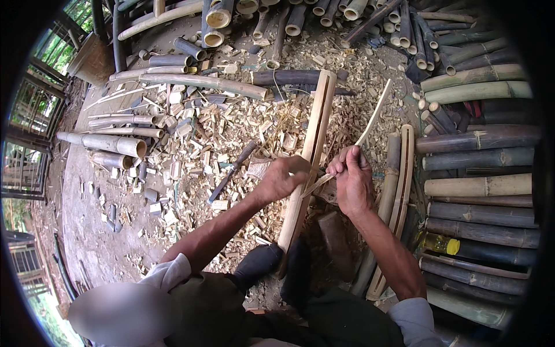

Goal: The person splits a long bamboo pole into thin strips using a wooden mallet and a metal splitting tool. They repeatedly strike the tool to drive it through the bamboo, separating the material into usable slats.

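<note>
A split bamboo pole (pixel 319 115) with a long dark slot slants up from between my feet. My left hand (pixel 283 179) is at its left edge, fingers curled and smeared by motion, so I cannot tell whether it grips the pole. My right hand (pixel 354 184) is closed, pinching a thin pale bamboo strip (pixel 376 113) between thumb and fingers. One end of the strip rises beyond my right hand; the other crosses the front of the pole below my left hand. Left of the pole, a chisel-like tool (pixel 233 172) with a flat blade lies on the wood chips.
Wood chips (pixel 196 139) cover much of the ground. Another slotted bamboo piece (pixel 403 191) lies right of my right hand, beside a round bamboo pole (pixel 391 173). Stacked bamboo poles (pixel 480 185) line the right side, with a yellow-capped bottle (pixel 442 243) among them. Cut bamboo lengths (pixel 107 143) lie left.
</note>
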`<state>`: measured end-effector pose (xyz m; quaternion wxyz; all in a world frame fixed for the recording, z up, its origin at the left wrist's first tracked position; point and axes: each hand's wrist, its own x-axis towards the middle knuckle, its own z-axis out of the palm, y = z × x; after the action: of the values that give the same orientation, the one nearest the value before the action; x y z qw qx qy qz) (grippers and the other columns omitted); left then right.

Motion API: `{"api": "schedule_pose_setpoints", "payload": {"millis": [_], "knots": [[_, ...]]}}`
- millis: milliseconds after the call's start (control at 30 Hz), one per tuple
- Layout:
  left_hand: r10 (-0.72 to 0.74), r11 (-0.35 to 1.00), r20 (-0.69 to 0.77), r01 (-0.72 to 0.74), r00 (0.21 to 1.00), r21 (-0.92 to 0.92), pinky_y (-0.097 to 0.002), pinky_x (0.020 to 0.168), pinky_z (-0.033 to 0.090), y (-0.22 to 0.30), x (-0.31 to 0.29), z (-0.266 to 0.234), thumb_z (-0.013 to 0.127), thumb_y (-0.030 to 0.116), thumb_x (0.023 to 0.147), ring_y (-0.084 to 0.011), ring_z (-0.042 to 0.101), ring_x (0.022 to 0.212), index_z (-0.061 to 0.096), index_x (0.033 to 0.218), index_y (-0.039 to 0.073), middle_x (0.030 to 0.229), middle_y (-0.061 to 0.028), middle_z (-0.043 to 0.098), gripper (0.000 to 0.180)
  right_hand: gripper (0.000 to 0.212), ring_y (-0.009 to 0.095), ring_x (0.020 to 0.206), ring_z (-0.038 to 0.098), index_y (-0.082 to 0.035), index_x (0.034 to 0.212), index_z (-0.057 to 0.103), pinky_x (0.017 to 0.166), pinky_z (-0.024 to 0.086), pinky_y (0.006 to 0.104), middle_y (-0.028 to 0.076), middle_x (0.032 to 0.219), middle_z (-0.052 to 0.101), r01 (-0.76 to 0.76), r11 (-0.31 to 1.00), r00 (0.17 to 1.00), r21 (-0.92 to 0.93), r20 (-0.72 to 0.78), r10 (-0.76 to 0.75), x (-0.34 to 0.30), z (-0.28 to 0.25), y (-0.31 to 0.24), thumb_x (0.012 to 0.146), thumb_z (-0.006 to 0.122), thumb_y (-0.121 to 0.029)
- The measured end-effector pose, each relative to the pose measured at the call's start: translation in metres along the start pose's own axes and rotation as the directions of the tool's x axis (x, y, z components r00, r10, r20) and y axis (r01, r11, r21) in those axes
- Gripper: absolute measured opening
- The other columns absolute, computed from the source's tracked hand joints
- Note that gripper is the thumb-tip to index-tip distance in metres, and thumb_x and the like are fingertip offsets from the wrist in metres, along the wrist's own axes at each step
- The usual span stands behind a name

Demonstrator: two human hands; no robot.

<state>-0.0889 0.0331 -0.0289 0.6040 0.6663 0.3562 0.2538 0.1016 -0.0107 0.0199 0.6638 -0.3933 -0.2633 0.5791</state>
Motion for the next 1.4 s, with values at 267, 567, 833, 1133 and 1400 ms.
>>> {"api": "schedule_pose_setpoints", "payload": {"millis": [267, 567, 833, 1133, 1400], "knots": [[-0.035, 0.913, 0.040, 0.015, 0.999, 0.407, -0.0442, 0.072, 0.051, 0.028, 0.003, 0.030, 0.076, 0.029, 0.090, -0.0337, 0.067, 0.079, 0.071, 0.104, 0.000, 0.083, -0.0193, 0.066, 0.032, 0.030, 0.010, 0.060, 0.040, -0.011, 0.085, 0.050, 0.060, 0.039, 0.0286, -0.004, 0.068, 0.041, -0.103, 0.995, 0.993, 0.021, -0.061, 0.104, 0.003, 0.006, -0.008, 0.108, 0.053, -0.030], [0.004, 0.938, 0.054, -0.022, 0.999, 0.347, -0.0474, 0.078, 0.053, 0.027, -0.015, 0.043, 0.076, 0.024, 0.089, -0.0408, 0.068, 0.090, 0.066, 0.107, 0.001, 0.094, -0.0216, 0.068, 0.030, 0.029, 0.009, 0.061, 0.039, -0.011, 0.084, 0.048, 0.060, 0.039, 0.0276, -0.003, 0.069, 0.040, -0.181, 0.983, 0.982, 0.033, -0.041, 0.182, -0.029, 0.014, -0.031, 0.109, 0.051, -0.025], [0.301, 0.864, 0.132, -0.329, 0.944, 0.382, -0.0483, 0.081, 0.049, 0.028, -0.035, 0.049, 0.073, 0.013, 0.085, -0.0396, 0.062, 0.096, 0.062, 0.106, 0.002, 0.095, -0.0177, 0.062, 0.026, 0.031, 0.009, 0.062, 0.037, -0.011, 0.082, 0.045, 0.064, 0.039, 0.0283, -0.003, 0.070, 0.039, -0.150, 0.988, 0.988, -0.038, 0.033, 0.151, -0.073, 0.014, -0.038, 0.110, 0.048, -0.024], [0.252, 0.869, 0.089, -0.265, 0.964, 0.419, -0.0456, 0.073, 0.052, 0.016, -0.027, 0.038, 0.074, 0.023, 0.088, -0.0380, 0.065, 0.086, 0.066, 0.098, 0.003, 0.089, -0.0190, 0.065, 0.024, 0.029, 0.012, 0.063, 0.043, -0.011, 0.085, 0.047, 0.065, 0.042, 0.0314, -0.001, 0.069, 0.042, -0.164, 0.987, 0.986, -0.008, 0.007, 0.164, -0.051, 0.009, -0.026, 0.109, 0.049, -0.029], [0.039, 0.915, 0.163, -0.101, 0.986, 0.390, -0.0495, 0.067, 0.053, -0.007, -0.068, 0.066, 0.073, 0.027, 0.092, -0.0407, 0.067, 0.071, 0.066, 0.086, 0.002, 0.075, -0.0213, 0.066, 0.027, 0.034, 0.015, 0.072, 0.053, -0.008, 0.094, 0.058, 0.071, 0.045, 0.0326, 0.002, 0.072, 0.052, -0.368, 0.921, 0.927, 0.127, 0.130, 0.353, -0.072, -0.033, 0.007, 0.111, 0.043, -0.034]]}}
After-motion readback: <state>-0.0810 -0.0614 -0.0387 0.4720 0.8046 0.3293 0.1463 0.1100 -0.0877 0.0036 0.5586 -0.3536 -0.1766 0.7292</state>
